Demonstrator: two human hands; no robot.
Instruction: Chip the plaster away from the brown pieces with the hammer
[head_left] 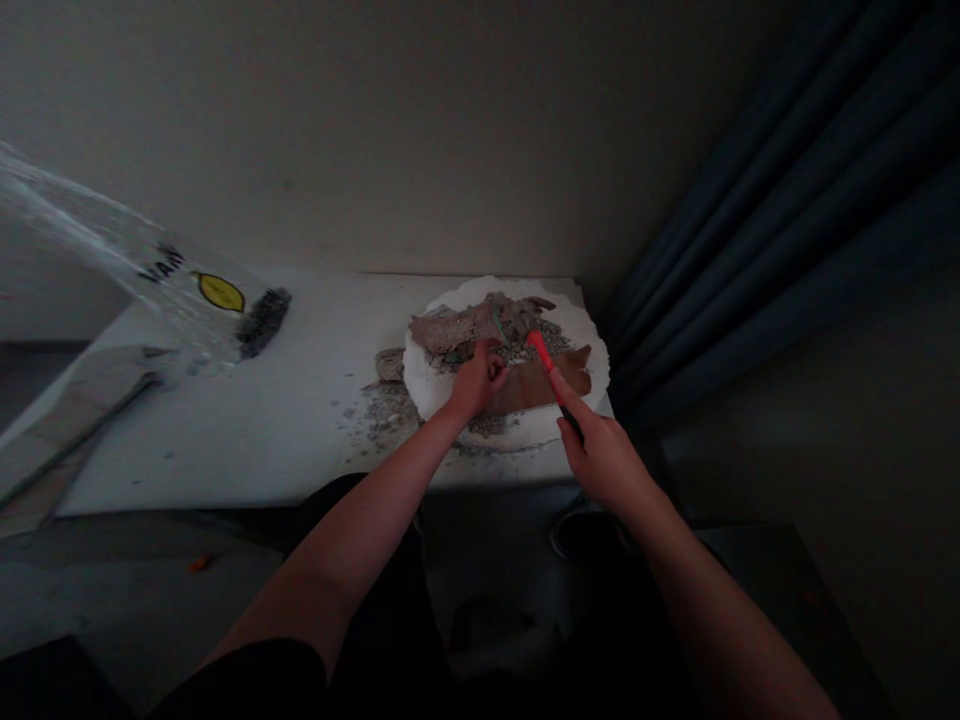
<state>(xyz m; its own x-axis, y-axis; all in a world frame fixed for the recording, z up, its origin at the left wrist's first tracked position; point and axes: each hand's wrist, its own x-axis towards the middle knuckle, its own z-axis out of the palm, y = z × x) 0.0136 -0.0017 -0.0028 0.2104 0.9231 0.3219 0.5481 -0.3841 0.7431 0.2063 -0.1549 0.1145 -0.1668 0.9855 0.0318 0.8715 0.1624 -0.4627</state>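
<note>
My right hand (596,445) is closed round the handle of a red-and-black hand tool (541,350); its working end, low in the gravel, is too dim to name. My left hand (474,382) has its fingers curled in beside a rough brown bark-like piece (454,327), and what they hold, if anything, I cannot make out. Grey gravel (517,350) lies between that piece and a smoother flat brown strip (532,388). All of this rests on a round white scalloped sheet (596,345).
The sheet lies at the right end of a white table (247,430), with loose grit (386,415) spilled beside it. A clear plastic bag (187,290) with a yellow print holds dark grains at left. Dark curtains (772,200) hang at right, and a wall rises behind.
</note>
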